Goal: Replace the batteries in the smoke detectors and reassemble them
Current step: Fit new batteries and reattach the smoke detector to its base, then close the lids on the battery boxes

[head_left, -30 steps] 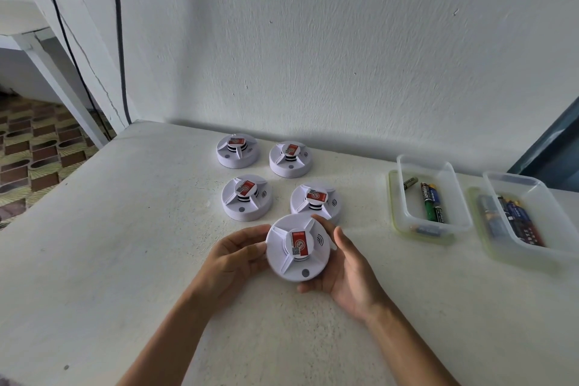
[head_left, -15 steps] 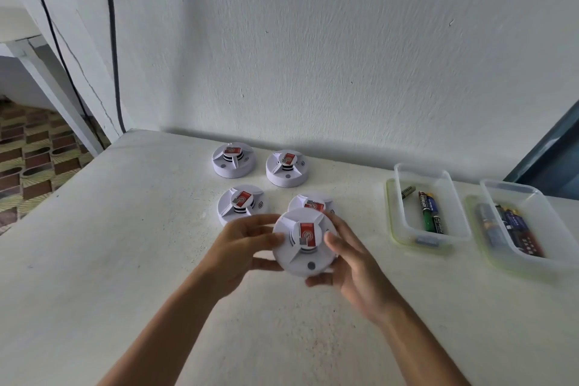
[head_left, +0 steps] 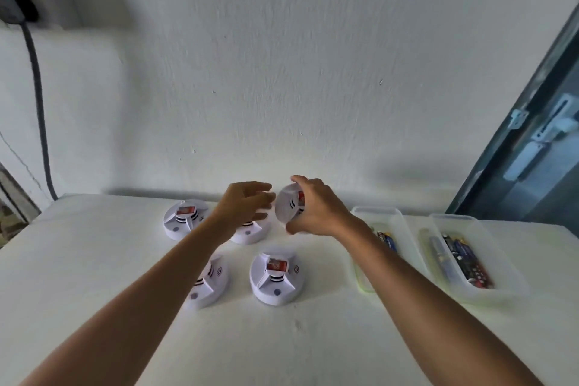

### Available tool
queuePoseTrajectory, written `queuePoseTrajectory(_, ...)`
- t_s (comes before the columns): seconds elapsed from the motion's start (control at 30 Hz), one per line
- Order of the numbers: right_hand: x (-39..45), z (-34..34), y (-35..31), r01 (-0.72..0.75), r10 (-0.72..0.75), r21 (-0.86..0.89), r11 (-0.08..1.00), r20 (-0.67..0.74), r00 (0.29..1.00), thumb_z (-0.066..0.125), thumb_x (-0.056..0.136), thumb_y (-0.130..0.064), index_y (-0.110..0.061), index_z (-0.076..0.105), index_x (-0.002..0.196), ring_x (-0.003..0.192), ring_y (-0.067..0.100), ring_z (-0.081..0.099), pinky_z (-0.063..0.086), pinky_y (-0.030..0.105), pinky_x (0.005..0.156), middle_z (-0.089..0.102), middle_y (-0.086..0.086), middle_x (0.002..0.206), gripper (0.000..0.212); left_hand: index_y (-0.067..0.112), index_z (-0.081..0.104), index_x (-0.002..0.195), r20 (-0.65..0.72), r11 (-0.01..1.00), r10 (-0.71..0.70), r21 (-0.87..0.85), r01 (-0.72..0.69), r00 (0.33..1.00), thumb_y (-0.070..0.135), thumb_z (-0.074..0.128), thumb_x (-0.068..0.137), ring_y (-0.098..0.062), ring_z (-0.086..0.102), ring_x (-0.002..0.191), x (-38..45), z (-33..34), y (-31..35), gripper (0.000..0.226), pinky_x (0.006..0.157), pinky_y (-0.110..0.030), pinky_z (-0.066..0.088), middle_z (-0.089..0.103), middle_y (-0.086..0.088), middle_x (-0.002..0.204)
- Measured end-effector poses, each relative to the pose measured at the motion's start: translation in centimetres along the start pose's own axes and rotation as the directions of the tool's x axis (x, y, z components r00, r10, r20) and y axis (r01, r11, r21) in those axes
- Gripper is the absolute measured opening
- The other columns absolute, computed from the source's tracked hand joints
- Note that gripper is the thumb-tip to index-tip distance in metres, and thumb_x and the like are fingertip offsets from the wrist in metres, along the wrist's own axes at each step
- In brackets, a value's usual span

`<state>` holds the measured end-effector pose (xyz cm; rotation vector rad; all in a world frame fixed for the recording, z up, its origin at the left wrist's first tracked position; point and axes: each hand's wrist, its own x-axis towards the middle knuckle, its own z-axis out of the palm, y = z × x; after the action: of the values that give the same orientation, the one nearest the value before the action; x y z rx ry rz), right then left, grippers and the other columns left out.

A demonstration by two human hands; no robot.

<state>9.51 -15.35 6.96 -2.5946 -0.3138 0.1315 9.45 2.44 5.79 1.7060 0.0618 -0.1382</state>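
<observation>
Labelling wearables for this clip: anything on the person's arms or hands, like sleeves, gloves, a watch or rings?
Nothing worn that shows. Both forearms are bare up to the frame edge, no sleeves in view. The left hand and the right hand have no gloves, and no watch, band or ring is visible, though the image is slightly blurred.

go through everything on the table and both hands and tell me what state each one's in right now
held smoke detector: lifted off the table, tilted, cover on
right hand: grips the held smoke detector
left hand: fingers relaxed beside it, holding nothing
four smoke detectors: resting on the table, covers on
near tray: open, batteries inside
far tray: open, batteries inside
</observation>
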Motion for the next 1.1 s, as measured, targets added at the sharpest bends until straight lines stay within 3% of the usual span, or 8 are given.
queuePoseTrajectory(0.07,1.6,0.7,1.2,-0.095,0.097,-0.056,0.994,0.048,0.994,0.082,0.062,-0.028,-0.024,0.021,0.151,0.131,0.033,0.037,0.045,0.043,0.100,0.035,0.015,0.140,0.109,0.002,0.065,0.122,-0.087,0.965,0.072,0.257,-0.047,0.994,0.006,0.073,0.083,-0.022,0.065,0.087,1.9,-0.5,-0.7,0.040,0.084,-0.033,0.053,0.070,-0.014,0.109)
queuePoseTrajectory(0.17,3.1,2.1,2.7,-0.167,0.186,-0.172,0.971,0.105,0.977,0.077,0.064,-0.027,-0.022,0.029,0.145,0.127,0.036,0.039,0.046,0.041,0.098,0.036,0.015,0.134,0.095,0.011,0.064,0.123,0.010,0.759,0.113,0.644,-0.093,0.994,0.012,0.074,0.079,-0.025,0.065,0.104,3.1,-0.8,-1.9,0.046,0.079,-0.022,0.047,0.064,-0.009,0.124)
queuePoseTrajectory(0.3,4.1,3.8,3.7,-0.179,0.207,-0.174,0.968,0.155,0.966,0.080,0.059,-0.026,-0.018,0.047,0.131,0.118,0.035,0.046,0.049,0.038,0.092,0.040,0.015,0.126,0.079,0.016,0.061,0.127,0.153,0.483,0.090,0.858,-0.177,0.984,0.022,0.073,0.078,-0.023,0.053,0.119,3.5,-0.8,-4.2,0.051,0.095,-0.024,0.040,0.059,-0.005,0.129)
queuePoseTrajectory(0.47,4.6,4.7,3.7,-0.175,0.206,-0.193,0.966,0.155,0.966,0.080,0.063,-0.029,-0.018,0.041,0.134,0.122,0.038,0.043,0.045,0.039,0.093,0.039,0.018,0.131,0.082,0.012,0.066,0.118,0.182,0.468,0.134,0.855,-0.224,0.974,0.023,0.071,0.079,-0.023,0.055,0.108,3.6,-1.2,-5.4,0.041,0.080,-0.019,0.031,0.061,-0.007,0.117)
queuePoseTrajectory(0.67,2.4,4.1,2.9,-0.119,0.141,-0.153,0.981,0.141,0.980,0.065,0.086,-0.035,-0.017,-0.005,0.154,0.145,0.044,-0.015,0.013,0.051,0.118,-0.012,0.020,0.160,0.099,0.012,0.067,0.118,0.121,0.539,0.250,0.807,-0.242,0.961,0.018,0.075,0.079,-0.024,0.056,0.117,2.6,-0.3,-4.6,0.041,0.089,-0.022,0.037,0.061,-0.009,0.128)
queuePoseTrajectory(0.77,-0.5,0.0,3.1,0.001,0.004,0.086,0.996,-0.060,0.998,0.062,0.089,-0.024,-0.011,0.025,0.151,0.148,0.031,0.010,0.032,0.043,0.112,0.016,0.016,0.158,0.073,0.014,0.072,0.107,0.064,0.638,0.454,0.673,-0.374,0.889,0.009,0.075,0.079,-0.019,0.063,0.107,0.5,3.2,-2.1,0.029,0.089,-0.024,0.044,0.068,-0.003,0.115)
queuePoseTrajectory(0.9,-5.2,-6.8,7.6,0.054,-0.006,0.204,0.977,-0.229,0.973,0.064,0.087,-0.013,-0.009,0.056,0.132,0.120,0.017,0.054,0.041,0.025,0.102,0.059,0.007,0.130,0.045,0.020,0.070,0.099,0.154,0.697,0.520,0.492,-0.522,0.840,0.018,0.075,0.080,-0.009,0.064,0.088,-2.8,10.6,1.9,0.020,0.076,-0.023,0.051,0.068,0.008,0.094)
queuePoseTrajectory(1.1,-11.2,-12.9,18.4,-0.068,0.133,0.227,0.972,-0.284,0.950,0.067,0.087,-0.011,-0.011,0.064,0.121,0.100,0.015,0.061,0.049,0.027,0.090,0.065,0.001,0.107,0.034,0.019,0.071,0.109,0.364,0.622,0.481,0.499,-0.603,0.798,0.021,0.074,0.081,-0.008,0.061,0.094,-5.0,23.0,4.0,0.028,0.077,-0.014,0.045,0.068,0.005,0.104)
